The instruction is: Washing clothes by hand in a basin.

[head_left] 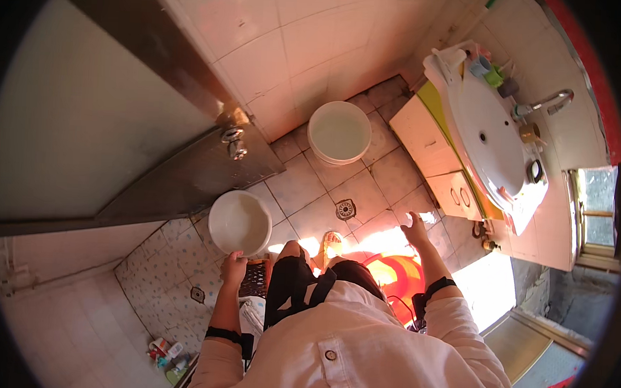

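My left hand [234, 268] is closed at the near rim of a white tub [235, 198], fingers on its edge. The tub's inside looks pale, and I cannot tell whether water is in it. My right hand [414, 233] hangs in the air with fingers apart and nothing visible in it. Below and beside that hand, a red basin [418, 276] sits by my right leg in bright sunlight. Farther off, a white bucket [340, 159] stands on the tiles near the wall, seemingly with clear liquid inside.
A washbasin [488, 170] on a cabinet [437, 158] stands at the right, cups and a tap [546, 104] along its back. At the left is a door [194, 171] with a metal knob [235, 143]. Floor drains [346, 209] lie in the tiles. A dark crate [254, 280] is beside my left leg.
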Motion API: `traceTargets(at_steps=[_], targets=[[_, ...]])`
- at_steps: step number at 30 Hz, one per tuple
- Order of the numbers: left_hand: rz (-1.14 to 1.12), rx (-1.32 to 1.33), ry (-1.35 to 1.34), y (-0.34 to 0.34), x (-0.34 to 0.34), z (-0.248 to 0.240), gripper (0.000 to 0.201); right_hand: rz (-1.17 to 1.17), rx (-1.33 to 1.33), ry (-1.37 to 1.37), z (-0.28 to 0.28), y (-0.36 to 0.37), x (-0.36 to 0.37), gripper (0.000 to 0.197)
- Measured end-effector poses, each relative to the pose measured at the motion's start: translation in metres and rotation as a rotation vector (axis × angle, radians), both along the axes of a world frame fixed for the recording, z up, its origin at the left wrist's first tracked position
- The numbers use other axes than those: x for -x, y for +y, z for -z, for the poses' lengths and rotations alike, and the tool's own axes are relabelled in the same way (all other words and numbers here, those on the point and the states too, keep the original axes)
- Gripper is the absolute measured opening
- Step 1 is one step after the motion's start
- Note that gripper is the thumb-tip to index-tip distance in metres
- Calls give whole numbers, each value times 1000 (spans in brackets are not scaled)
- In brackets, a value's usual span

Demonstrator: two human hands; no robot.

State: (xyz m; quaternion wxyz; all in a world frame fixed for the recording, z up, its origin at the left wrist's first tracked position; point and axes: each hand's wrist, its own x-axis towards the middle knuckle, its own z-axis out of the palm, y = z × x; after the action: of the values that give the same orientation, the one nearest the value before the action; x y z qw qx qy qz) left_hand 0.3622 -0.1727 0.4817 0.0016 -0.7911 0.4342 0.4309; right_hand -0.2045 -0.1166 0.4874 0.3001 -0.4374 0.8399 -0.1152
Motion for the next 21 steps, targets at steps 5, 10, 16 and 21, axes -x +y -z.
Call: traceTargets(at_steps=[5,10,16,21], targets=[[182,-23,169,-25,2,46,38,289,-176,-56,-4,95,-2,49],[413,26,149,-68,-19,94,23,579,-154,-107,-37,136,-57,20],[651,-102,-20,-129,-6,116,19,732,-188,-127,-25,200,-147,56],[711,-264,-103,-139,-55,131,27,745,-272,-16,-46,219,-212,17]])
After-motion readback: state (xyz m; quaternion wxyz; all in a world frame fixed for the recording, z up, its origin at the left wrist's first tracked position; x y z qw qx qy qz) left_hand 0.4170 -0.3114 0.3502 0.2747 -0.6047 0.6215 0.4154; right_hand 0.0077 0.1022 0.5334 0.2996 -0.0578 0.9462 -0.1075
